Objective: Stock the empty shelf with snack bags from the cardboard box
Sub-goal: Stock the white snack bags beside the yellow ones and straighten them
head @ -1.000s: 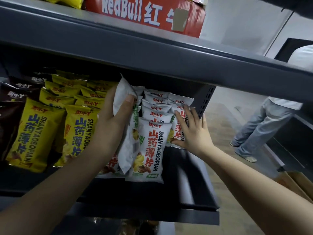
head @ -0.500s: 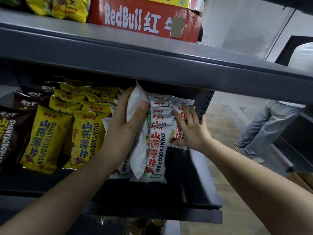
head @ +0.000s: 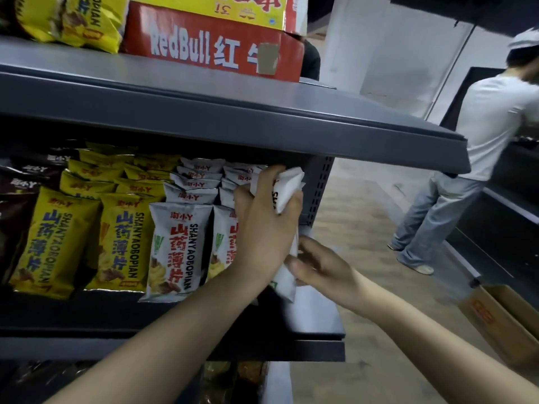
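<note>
My left hand (head: 264,228) grips the upper part of a white snack bag (head: 287,191) held upright at the right end of the dark shelf (head: 175,316). Lower down, my right hand (head: 316,265) holds the bottom of that same bag. Rows of white snack bags (head: 178,246) stand to the left of it, then yellow bags (head: 122,240) and dark brown bags (head: 17,199) further left. The cardboard box (head: 501,316) sits open on the floor at the lower right.
The upper shelf board (head: 233,112) overhangs the bags and carries a red RedBull carton (head: 210,45) and yellow bags (head: 73,21). A person in a white shirt and jeans (head: 466,170) stands at another dark shelf across the aisle on the right.
Both hands have moved right along the shelf with the white bag. My right hand left the standing bags and now holds the bag's bottom. The view tilted up and right.
</note>
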Demonstrator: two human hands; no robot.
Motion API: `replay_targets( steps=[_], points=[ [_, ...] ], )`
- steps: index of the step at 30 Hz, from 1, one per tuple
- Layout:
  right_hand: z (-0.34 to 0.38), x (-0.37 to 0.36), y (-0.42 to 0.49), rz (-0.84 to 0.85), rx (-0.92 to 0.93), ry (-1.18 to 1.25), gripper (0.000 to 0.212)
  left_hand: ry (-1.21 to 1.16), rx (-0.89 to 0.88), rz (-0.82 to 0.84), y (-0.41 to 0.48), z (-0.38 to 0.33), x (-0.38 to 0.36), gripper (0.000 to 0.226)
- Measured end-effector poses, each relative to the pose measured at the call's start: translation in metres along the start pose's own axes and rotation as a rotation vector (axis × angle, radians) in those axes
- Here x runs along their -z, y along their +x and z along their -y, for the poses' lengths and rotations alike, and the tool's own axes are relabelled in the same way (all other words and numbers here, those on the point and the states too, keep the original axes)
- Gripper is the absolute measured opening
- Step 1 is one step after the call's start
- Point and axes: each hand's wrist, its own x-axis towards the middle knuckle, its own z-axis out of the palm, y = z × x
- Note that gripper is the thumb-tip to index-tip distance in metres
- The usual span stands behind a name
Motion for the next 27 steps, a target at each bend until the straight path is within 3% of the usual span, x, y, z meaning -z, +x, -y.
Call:
replay_targets(
  steps=[1, 5, 9, 12, 15, 21, 27],
  points=[
    [-0.002, -0.001, -0.002, -0.014, -0.036, 0.040, 0.057, 0.018, 0.017, -0.024, 0.004, 0.000, -0.008, 0.045],
    [-0.017, -0.001, 0.004, -0.199, -0.111, 0.162, 0.027, 0.095, 0.053, 0.051, 0.009, -0.003, -0.035, 0.061],
    [-0.036, 0.011, 0.017, -0.281, -0.228, 0.400, 0.023, 0.187, 0.007, 0.120, -0.003, 0.009, -0.042, 0.077],
    [-0.050, 0.019, 0.029, -0.247, -0.264, 0.494, 0.037, 0.392, -0.065, 0.183, -0.016, 0.033, -0.040, 0.071],
    [-0.063, 0.022, 0.046, -0.234, -0.300, 0.530, 0.036, 0.513, -0.081, 0.268, -0.022, 0.052, -0.038, 0.064],
    [-0.066, 0.020, 0.071, -0.199, -0.253, 0.291, 0.033, 0.733, -0.107, 0.375, -0.017, 0.067, -0.040, 0.068],
    [-0.069, 0.037, 0.083, -0.113, -0.312, 0.017, 0.032, 0.913, -0.263, 0.265, -0.012, 0.083, -0.055, 0.093]
  ],
)
